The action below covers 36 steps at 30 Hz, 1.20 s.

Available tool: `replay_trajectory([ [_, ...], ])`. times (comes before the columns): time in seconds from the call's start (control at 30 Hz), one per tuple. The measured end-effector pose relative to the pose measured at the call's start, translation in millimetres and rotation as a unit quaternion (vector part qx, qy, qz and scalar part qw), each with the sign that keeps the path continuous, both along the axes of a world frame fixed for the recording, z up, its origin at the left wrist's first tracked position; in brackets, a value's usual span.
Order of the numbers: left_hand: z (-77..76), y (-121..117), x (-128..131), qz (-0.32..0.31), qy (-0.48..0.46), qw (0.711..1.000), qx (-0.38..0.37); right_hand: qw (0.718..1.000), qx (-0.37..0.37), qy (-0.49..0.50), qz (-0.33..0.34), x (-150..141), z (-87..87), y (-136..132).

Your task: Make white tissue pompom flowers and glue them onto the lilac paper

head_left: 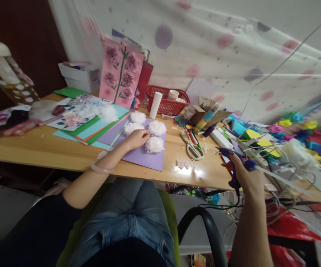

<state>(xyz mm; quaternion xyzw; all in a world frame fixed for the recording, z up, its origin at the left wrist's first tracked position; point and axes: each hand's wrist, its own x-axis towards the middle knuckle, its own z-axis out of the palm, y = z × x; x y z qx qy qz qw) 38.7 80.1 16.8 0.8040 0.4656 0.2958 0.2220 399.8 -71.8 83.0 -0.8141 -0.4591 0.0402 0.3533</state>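
- Four white puffs (154, 145) on one purple sheet (149, 162).
- Left hand (138, 139): fingertips bunched among puffs; cannot tell whether grasping anything.
- Right hand (245, 171): grasping one glue gun (234, 182), beyond one scissors (191, 146).

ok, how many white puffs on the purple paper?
4: back left puff, front left puff, back right puff, front right puff. The left hand could hide more.
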Motion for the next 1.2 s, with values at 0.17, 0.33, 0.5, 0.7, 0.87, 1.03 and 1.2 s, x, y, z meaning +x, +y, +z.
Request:
replay_trajectory([
  [0.17, 1.2, -1, 1, 0.011, -0.002, 1.000, -0.004, 0.996, -0.056, 0.019, -0.064, 15, -13.3, 7],
  [0.33, -0.2, 0, 1, 0.022, -0.007, 1.000, -0.010, 0.995, -0.086, -0.007, -0.055, 10, -29.2, 17],
  [0.5, 0.7, -1, 1, 0.027, -0.017, 0.999, -0.013, 0.996, -0.086, -0.030, -0.020, 6, -29.4, 11],
  [0.7, 3.0, -2, 2, 0.065, -0.047, 0.996, 0.024, 0.995, -0.092, -0.020, -0.020, 10, -30.0, 0],
  [0.87, 5.3, -3, 3, 0.114, -0.074, 0.986, 0.096, 0.997, -0.071, 0.028, -0.024, 15, -28.2, -29],
  [1.03, 10.1, -5, 0, 0.151, -0.093, 0.970, 0.166, 0.989, 0.010, 0.112, -0.095, 6, -14.8, -83],
  [1.2, 14.8, -13, -9, 0.174, -0.099, 0.954, 0.225, 0.942, 0.096, 0.322, -0.013, -15, 3.4, -118],
])
